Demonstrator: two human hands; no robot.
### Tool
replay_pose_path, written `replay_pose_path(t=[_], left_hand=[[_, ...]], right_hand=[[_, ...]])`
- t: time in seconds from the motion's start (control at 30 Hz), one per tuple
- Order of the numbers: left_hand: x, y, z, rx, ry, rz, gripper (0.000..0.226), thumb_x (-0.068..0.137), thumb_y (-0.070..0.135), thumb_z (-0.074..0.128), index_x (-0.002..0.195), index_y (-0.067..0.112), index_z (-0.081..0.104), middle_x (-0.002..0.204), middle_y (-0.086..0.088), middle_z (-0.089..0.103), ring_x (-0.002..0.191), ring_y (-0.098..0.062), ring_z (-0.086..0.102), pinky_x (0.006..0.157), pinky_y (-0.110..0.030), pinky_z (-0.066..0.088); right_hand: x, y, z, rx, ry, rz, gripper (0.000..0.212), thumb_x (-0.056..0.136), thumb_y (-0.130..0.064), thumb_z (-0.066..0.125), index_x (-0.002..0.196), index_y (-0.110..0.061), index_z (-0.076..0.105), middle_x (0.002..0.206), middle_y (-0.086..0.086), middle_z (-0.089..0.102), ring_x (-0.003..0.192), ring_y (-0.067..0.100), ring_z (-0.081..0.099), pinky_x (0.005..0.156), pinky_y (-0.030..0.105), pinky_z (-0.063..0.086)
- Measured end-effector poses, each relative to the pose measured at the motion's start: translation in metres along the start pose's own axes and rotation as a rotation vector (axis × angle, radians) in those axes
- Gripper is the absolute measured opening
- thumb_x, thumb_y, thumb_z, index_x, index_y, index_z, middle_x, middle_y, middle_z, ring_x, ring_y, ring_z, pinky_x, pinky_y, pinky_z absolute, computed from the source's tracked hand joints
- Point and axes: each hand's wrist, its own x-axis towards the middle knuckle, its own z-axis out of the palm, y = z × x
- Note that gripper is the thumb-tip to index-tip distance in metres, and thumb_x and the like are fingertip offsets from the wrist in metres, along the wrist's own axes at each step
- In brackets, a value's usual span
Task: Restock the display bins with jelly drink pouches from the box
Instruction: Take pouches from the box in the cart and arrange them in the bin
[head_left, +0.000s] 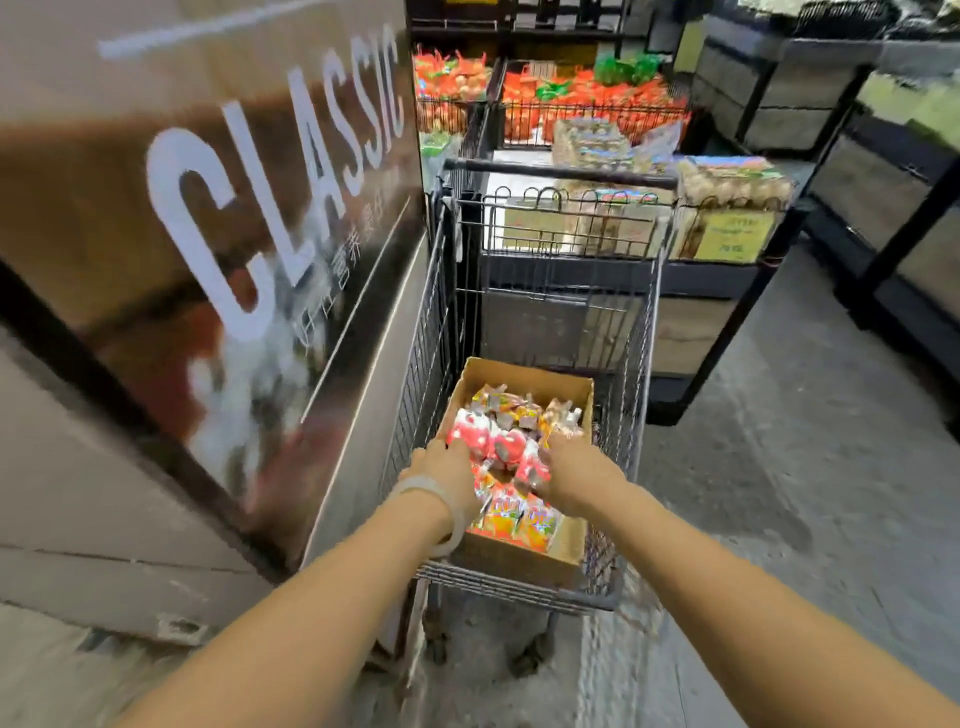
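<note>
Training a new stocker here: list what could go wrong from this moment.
1. Both the left hand and right hand reach into the loose pile of jelly drink pouches; a big scoop may spill some into the cart or onto the floor.
2. The cardboard box sits at the cart's near end; a pull could shift it.
3. With neither hand on it, the cart might roll.

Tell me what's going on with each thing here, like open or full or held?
cardboard box: open, sitting in the cart.
jelly drink pouches: piled in the box, partly filling it.
left hand: reaching into the box, on the pouches.
right hand: gripping pouches.
shopping cart: upright, carrying the box.
display bins: stocked with orange packs.
</note>
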Motion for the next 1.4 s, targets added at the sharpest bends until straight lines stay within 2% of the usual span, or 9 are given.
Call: replay_pose_path(t=[0.33,0.53,0.67,0.77,0.83,0.97,1.07,1.2,1.4], left_hand=[[0.156,-0.021,0.069,0.038,-0.282,-0.165,0.052,0.085,0.023,0.059,0.132,0.012,0.041,0.135,-0.014,0.046,0.124,-0.032,0.048,0.097,-0.038,0.045],[0.244,-0.037,0.128,0.029,-0.385,-0.177,0.051,0.082,0.018,0.059,0.129,0.013,0.042,0.133,-0.01,0.044,0.125,-0.029,0.045,0.1,-0.04,0.046],[0.289,-0.05,0.167,-0.009,-0.423,-0.191,0.056,0.084,0.017,0.059,0.135,0.013,0.036,0.137,-0.01,0.04,0.131,-0.028,0.037,0.105,-0.041,0.04],[0.311,-0.058,0.187,-0.064,-0.42,-0.198,0.076,0.087,0.023,0.061,0.148,0.013,0.017,0.146,-0.013,0.032,0.139,-0.028,0.029,0.112,-0.038,0.031],[0.323,-0.063,0.197,-0.135,-0.424,-0.231,0.084,0.09,0.029,0.057,0.152,0.016,0.002,0.15,-0.013,0.027,0.142,-0.028,0.024,0.115,-0.039,0.027],[0.335,-0.07,0.208,-0.213,-0.408,-0.305,0.06,0.091,0.036,0.049,0.144,0.018,0.029,0.138,-0.014,0.044,0.129,-0.034,0.042,0.105,-0.044,0.038],[0.338,-0.068,0.211,-0.106,-0.477,-0.37,0.046,0.097,0.034,0.039,0.138,0.013,0.036,0.137,-0.016,0.041,0.129,-0.035,0.04,0.105,-0.045,0.038],[0.343,-0.063,0.207,-0.129,-0.489,-0.43,0.042,0.101,0.026,0.028,0.138,0.009,0.04,0.141,-0.018,0.039,0.132,-0.035,0.038,0.108,-0.043,0.034],[0.334,-0.063,0.218,-0.265,-0.534,-0.527,0.069,0.08,0.03,0.069,0.136,0.01,0.035,0.133,-0.01,0.052,0.122,-0.03,0.052,0.098,-0.037,0.045]], right_hand=[[0.124,0.049,0.068,0.025,-0.285,0.16,0.057,0.089,-0.024,0.055,0.139,-0.008,0.032,0.133,0.014,0.05,0.123,0.034,0.049,0.107,0.045,0.037],[0.197,0.057,0.135,0.175,-0.446,0.246,0.029,0.09,-0.015,0.053,0.117,-0.011,0.046,0.128,0.015,0.054,0.118,0.031,0.053,0.091,0.034,0.046],[0.226,0.046,0.183,0.396,-0.562,0.355,0.058,0.092,-0.023,0.054,0.141,-0.005,0.031,0.141,0.014,0.046,0.128,0.028,0.046,0.098,0.03,0.04],[0.24,0.035,0.223,0.753,-0.613,0.537,0.065,0.088,-0.027,0.061,0.142,-0.006,0.032,0.115,0.01,0.056,0.089,0.019,0.059,0.074,0.026,0.045],[0.245,0.027,0.242,1.005,-0.605,0.683,0.064,0.084,-0.023,0.067,0.138,-0.005,0.037,0.105,0.008,0.052,0.067,0.009,0.048,0.059,0.021,0.04],[0.252,0.015,0.264,1.133,-0.465,0.812,0.019,0.082,-0.008,0.067,0.085,-0.01,0.049,0.096,0.005,0.063,0.081,0.017,0.058,0.073,0.027,0.049],[0.258,0.01,0.266,1.068,-0.443,0.802,0.03,0.083,-0.01,0.067,0.063,-0.016,0.045,0.071,-0.002,0.055,0.063,0.01,0.049,0.058,0.023,0.043],[0.258,0.014,0.263,1.033,-0.384,0.828,0.033,0.078,-0.01,0.072,0.065,-0.013,0.041,0.066,-0.004,0.043,0.061,0.013,0.044,0.058,0.028,0.04],[0.25,0.074,0.255,0.818,-0.264,0.853,0.035,0.076,-0.011,0.073,0.094,-0.014,0.043,0.089,0.007,0.06,0.09,0.029,0.059,0.078,0.036,0.048]])
